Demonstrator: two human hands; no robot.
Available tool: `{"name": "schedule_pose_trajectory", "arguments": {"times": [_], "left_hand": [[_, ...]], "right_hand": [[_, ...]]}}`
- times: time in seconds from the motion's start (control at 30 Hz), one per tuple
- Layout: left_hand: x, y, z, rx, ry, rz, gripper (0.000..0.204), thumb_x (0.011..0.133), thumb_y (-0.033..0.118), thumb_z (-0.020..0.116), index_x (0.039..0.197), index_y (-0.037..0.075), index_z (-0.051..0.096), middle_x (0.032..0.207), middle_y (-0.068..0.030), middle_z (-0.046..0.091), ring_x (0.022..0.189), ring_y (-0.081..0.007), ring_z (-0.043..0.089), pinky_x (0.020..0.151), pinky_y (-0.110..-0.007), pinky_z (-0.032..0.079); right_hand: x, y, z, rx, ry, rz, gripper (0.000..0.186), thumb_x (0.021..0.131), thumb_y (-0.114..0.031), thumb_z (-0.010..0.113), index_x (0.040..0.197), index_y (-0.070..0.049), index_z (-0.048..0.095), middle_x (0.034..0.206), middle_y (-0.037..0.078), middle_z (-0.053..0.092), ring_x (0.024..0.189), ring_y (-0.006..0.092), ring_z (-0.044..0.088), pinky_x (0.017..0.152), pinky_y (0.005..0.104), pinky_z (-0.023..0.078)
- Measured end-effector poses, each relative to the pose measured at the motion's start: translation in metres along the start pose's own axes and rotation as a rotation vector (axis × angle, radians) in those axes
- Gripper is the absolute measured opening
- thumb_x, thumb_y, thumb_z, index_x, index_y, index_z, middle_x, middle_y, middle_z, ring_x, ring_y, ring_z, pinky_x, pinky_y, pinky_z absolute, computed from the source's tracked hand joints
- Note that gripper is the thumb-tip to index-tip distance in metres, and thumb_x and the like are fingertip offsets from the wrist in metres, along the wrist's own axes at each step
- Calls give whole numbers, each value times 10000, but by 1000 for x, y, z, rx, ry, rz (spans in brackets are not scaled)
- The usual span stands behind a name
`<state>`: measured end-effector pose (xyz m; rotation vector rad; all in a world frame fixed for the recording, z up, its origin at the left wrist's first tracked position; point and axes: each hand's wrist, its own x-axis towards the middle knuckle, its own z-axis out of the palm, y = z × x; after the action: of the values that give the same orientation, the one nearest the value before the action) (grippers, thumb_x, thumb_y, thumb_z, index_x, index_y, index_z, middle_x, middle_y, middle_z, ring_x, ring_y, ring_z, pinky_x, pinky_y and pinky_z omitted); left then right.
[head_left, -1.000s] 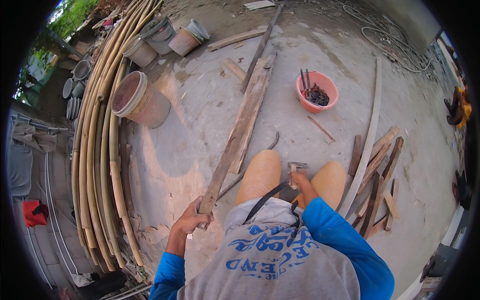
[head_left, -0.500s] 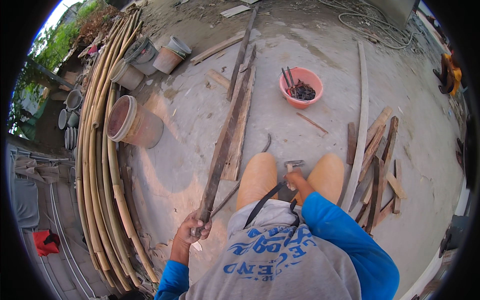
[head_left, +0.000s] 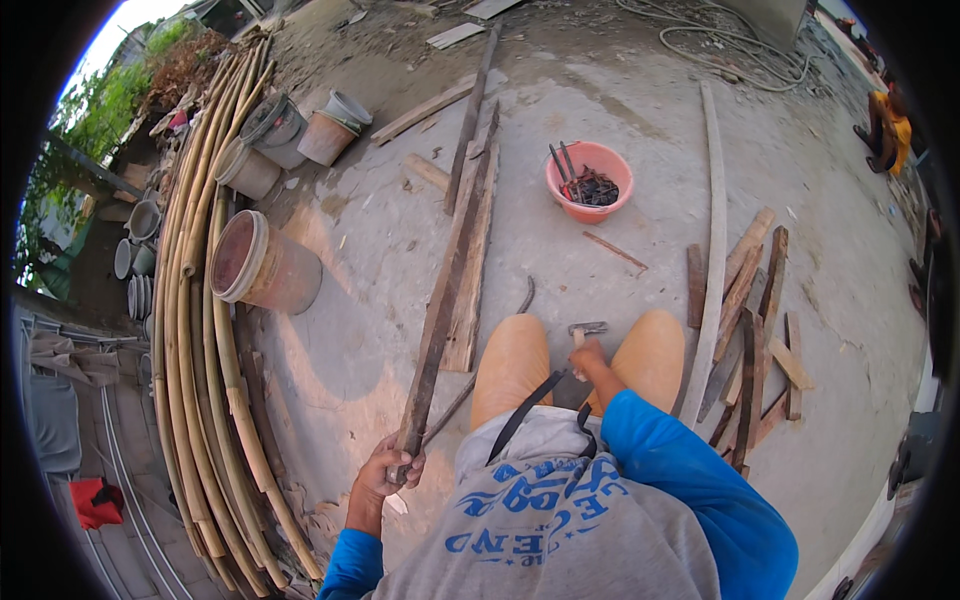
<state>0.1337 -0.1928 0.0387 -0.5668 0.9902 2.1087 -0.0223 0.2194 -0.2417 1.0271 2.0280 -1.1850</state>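
My left hand [head_left: 390, 465] grips the near end of a long weathered wooden beam [head_left: 440, 320], which stretches forward over a wider split board [head_left: 470, 290] on the concrete. Between my thighs, my right hand [head_left: 588, 360] is closed on the handle of a hammer [head_left: 588, 328], its metal head pointing up-frame. A dark curved metal bar [head_left: 525, 296] lies under the board and beside my left leg. Farther forward stands a pink basin [head_left: 618, 170] holding dark scraps and some long-handled tools. A thin rusty stick [head_left: 615, 251] lies just below the basin.
Bamboo poles [head_left: 190, 360] line the left side, beside a large dirty bucket [head_left: 285, 270] and several smaller buckets [head_left: 250, 175]. Offcuts [head_left: 755, 380] and a long pale plank [head_left: 712, 230] lie to my right. A coiled hose [head_left: 730, 55] is at the back; another person [head_left: 888, 130] in yellow is at far right.
The beam in my left hand has turned, its darker narrow side now showing more. The view has shifted, so the surroundings sit somewhat differently. My right hand still holds the hammer.
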Motion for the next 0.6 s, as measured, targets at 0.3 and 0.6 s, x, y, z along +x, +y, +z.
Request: {"name": "schedule_pose_trajectory", "arguments": {"times": [0.3, 0.6], "left_hand": [[9, -8, 13, 680, 414, 38, 696, 736, 45, 793, 1371, 2, 511, 866, -88, 631, 622, -171, 623, 514, -322, 505], [20, -33, 30, 1230, 687, 63, 843, 658, 183, 817, 1395, -36, 473, 1000, -283, 720, 907, -394, 737, 801, -424, 583]], "right_hand": [[11, 12, 11, -50, 8, -28, 217, 845, -48, 773, 887, 118, 640, 693, 207, 668, 520, 323, 685, 404, 467, 504], [0, 4, 4, -92, -41, 2, 201, 857, -35, 771, 910, 118, 652, 687, 204, 657, 504, 300, 656, 397, 438, 485]]}}
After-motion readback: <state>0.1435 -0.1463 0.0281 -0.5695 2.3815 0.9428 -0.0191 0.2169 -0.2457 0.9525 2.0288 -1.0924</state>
